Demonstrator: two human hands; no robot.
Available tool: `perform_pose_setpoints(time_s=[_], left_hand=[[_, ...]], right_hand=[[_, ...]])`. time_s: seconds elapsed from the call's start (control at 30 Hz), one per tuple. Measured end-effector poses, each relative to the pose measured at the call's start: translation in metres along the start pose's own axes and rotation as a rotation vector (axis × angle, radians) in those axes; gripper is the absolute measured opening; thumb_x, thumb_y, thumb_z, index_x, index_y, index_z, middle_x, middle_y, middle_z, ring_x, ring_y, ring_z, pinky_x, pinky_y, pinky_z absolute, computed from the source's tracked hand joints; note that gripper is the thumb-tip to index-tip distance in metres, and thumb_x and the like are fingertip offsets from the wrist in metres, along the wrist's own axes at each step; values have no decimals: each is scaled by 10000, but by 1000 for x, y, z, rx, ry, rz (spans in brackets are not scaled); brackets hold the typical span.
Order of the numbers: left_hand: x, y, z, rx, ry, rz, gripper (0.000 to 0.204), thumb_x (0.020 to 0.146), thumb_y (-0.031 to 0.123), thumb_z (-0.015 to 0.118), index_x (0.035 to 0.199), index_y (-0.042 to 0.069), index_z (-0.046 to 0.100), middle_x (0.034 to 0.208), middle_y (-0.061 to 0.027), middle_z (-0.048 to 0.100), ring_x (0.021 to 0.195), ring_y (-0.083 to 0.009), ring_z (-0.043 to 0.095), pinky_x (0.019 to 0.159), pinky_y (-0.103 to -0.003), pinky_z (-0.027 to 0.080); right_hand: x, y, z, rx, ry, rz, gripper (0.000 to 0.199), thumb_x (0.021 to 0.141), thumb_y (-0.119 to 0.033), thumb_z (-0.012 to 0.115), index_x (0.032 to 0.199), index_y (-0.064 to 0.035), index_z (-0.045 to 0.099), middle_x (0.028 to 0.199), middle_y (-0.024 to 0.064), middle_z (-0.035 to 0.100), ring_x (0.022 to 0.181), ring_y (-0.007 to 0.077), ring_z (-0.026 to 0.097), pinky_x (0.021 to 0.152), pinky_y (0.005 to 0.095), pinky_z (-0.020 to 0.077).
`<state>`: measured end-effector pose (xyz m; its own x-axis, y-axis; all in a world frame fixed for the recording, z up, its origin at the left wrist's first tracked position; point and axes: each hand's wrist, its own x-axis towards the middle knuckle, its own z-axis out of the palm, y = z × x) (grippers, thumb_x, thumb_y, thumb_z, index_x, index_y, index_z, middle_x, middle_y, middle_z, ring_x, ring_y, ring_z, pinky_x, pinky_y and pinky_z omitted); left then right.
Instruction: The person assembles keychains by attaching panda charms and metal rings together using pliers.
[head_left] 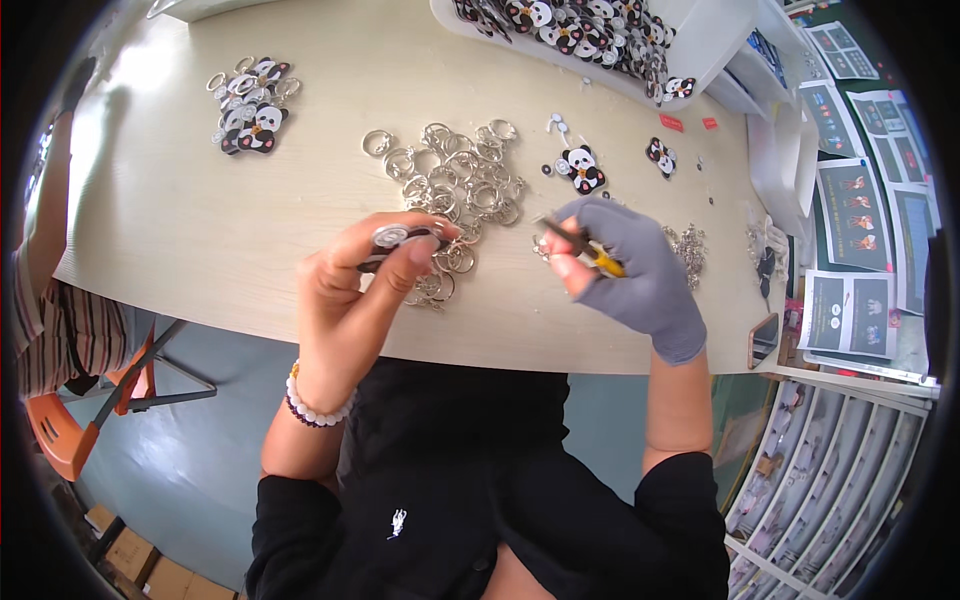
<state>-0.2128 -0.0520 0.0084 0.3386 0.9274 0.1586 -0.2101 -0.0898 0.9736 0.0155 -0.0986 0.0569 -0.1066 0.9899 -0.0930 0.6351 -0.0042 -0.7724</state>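
Panda charm (392,237) sits pinched between thumb and fingers of the bare left grip (340,285), seen nearly edge-on; whether a ring is attached to it I cannot tell. The gloved right grip (640,265) grasps yellow-handled pliers (608,264), their dark tip pointing toward the left grip, well apart from the charm. Just beyond the left grip, partly behind its fingers, lies a heap of metal rings (465,185), plenty for further pieces. Immediately right of the right grip is a scatter of small silver parts (690,250). Beyond that grip, one loose panda (582,170) and a smaller panda piece (661,156) lie on the desk (250,220). Farther out, left of the left grip, a small pile of ringed pandas (258,130) looks finished. Farthest beyond both grips, a white tray (712,50) holds many more pandas (600,40); if those count as stock, most of the work appears left.
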Motion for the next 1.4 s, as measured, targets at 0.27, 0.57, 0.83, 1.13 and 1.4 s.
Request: perform_pose_setpoints(time_s=[0.27, 0.57, 0.83, 1.13, 1.4], left_hand=[[-6, -14, 27, 203, -164, 41, 94, 865, 60, 616, 943, 25, 656, 847, -75, 663, 749, -178, 607, 695, -279, 459], [-6, -10, 34, 317, -207, 107, 71, 841, 85, 631, 905, 63, 654, 817, -60, 645, 706, -227, 575, 669, -298, 379], [-4, -10, 31, 370, -113, 236, 90, 817, 66, 653, 907, 77, 657, 855, -39, 671, 720, -199, 610, 640, -291, 377], [-6, -14, 27, 325, 18, 393, 229, 749, -43, 672, 965, 30, 656, 926, -90, 669, 773, -207, 612, 695, -279, 411], [-13, -19, 37, 382, 123, 565, 270, 704, -87, 669, 960, -8, 644, 919, -144, 661, 754, -234, 609, 660, -292, 464]], right_hand=[[-12, -1, 1, 762, 143, -142, 67, 827, -31, 569, 891, -10, 571, 948, 155, 634, 896, 191, 600, 763, 332, 484], [-14, -3, -1, 855, 52, -105, 100, 818, -61, 586, 909, -23, 568, 951, 154, 634, 922, 204, 603, 796, 327, 481], [-11, -8, 4, 850, 108, -11, 99, 808, -85, 602, 878, -20, 578, 947, 143, 635, 968, 209, 602, 850, 338, 474], [-26, 17, 16, 1627, 6, 131, 452, 824, -203, 561, 1222, -12, 462, 1128, 147, 525, 1040, 257, 552, 931, 441, 450], [-50, -10, 36, 131, 150, -64, 606, 705, -15, 579, 1293, -10, 434, 1141, 191, 481, 1020, 317, 519, 877, 391, 444]])
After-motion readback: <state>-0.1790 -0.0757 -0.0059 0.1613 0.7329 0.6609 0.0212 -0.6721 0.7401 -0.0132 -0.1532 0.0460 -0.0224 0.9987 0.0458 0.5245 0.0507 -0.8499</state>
